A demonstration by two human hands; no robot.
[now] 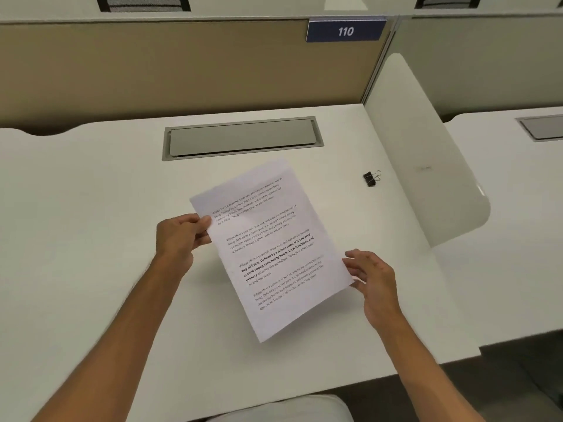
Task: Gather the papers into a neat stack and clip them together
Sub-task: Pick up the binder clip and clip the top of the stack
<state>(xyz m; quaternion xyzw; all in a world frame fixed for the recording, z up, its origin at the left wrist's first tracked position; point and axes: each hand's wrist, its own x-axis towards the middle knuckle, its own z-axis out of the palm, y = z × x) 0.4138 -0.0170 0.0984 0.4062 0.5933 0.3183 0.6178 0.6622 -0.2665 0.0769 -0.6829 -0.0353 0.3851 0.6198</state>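
Observation:
A stack of white papers (268, 248) with printed text is held tilted above the middle of the white desk (91, 208). My left hand (179, 236) pinches the stack's upper left edge between thumb and fingers. At the lower right edge, my right hand (371, 275) has its fingers spread, their tips touching the paper's side. A black binder clip (370, 178) with silver handles lies on the desk to the upper right of the papers, apart from both hands.
A grey cable hatch (240, 138) is set into the desk behind the papers. A white side divider (426, 153) stands on the right. A tan partition (152, 65) with a blue "110" sign (345, 31) closes the back.

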